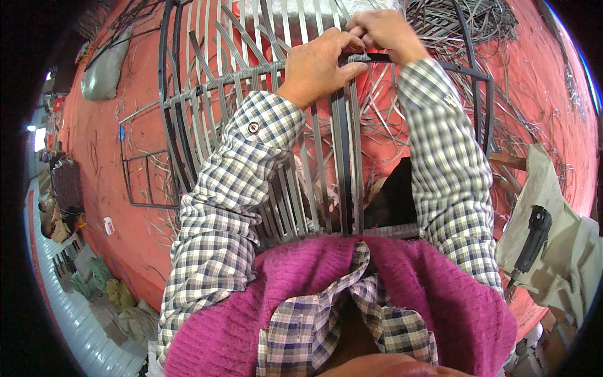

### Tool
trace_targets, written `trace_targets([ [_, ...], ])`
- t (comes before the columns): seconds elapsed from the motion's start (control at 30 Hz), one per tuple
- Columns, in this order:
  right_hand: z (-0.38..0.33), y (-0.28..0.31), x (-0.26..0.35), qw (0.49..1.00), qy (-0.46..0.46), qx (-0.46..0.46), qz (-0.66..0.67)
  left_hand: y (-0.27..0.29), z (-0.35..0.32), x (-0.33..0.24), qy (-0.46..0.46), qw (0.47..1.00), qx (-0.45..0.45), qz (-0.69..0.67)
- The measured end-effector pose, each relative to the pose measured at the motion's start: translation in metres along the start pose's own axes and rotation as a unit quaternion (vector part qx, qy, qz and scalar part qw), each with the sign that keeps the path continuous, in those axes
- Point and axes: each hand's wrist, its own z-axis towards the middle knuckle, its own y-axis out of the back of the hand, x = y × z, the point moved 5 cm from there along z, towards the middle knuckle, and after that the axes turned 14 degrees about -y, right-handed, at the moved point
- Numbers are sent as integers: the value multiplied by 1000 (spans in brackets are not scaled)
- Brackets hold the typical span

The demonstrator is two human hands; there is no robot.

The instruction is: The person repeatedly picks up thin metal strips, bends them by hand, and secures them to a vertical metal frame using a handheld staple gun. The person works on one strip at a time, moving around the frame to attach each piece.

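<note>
A black metal frame (471,70) lies before me, strung lengthwise with flat grey plastic strips (237,28). Grey strip is wound around the left part of its crossbar (220,81). My left hand (320,63) is closed at the crossbar, thumb and fingers around a wrapped grey strip (358,57). Just right of it, my right hand (383,34) is pinched, its fingertips near the left hand's. Whatever lies between the right fingertips is hidden. Several cut strip ends stick out from the wrapped part of the crossbar.
Heaped loose strips (477,28) lie at the far right on red flooring (138,141). A black-handled tool (534,242) rests on pale cloth (568,245) to the right. A plastic-wrapped bundle (103,75) and a thin black frame (147,204) lie left.
</note>
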Motion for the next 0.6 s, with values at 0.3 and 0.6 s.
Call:
trace_targets([
  [0.3,-56,50,-4,977,55,-204,-2,-5,1,-4,1,999,8,53],
  [0.6,-60,-57,-60,871,-43,-61,486,-5,1,2,31,998,49,38],
])
